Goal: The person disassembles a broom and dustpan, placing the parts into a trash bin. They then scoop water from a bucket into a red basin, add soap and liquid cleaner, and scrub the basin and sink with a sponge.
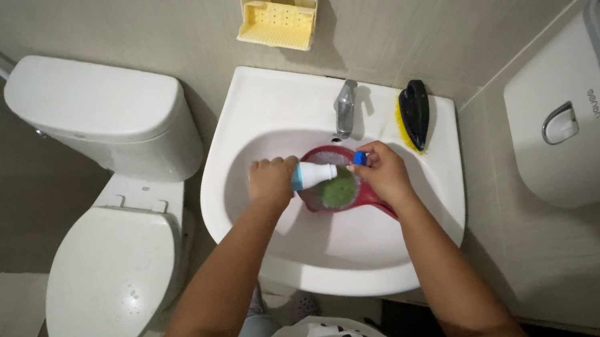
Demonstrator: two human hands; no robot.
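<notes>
Left hand (271, 182) curled in a fist around the base of a small white bottle (315, 173), which lies sideways over the sink (258, 110). Bottle runs toward 3 o'clock from that fist. Right hand (383, 172) pinches the blue cap (360, 157) at the bottle's far end, fingertips pressed together. Directly beneath: red dipper (370, 199) holding a green sponge (338, 191). Faucet (345, 106) at 12 o'clock; black brush (415, 113) on rim at 2 o'clock.

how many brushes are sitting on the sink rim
1. A black scrub brush with yellow bristles lies on the back right of the sink rim, right of the tap. The arms could be hiding others.
</notes>
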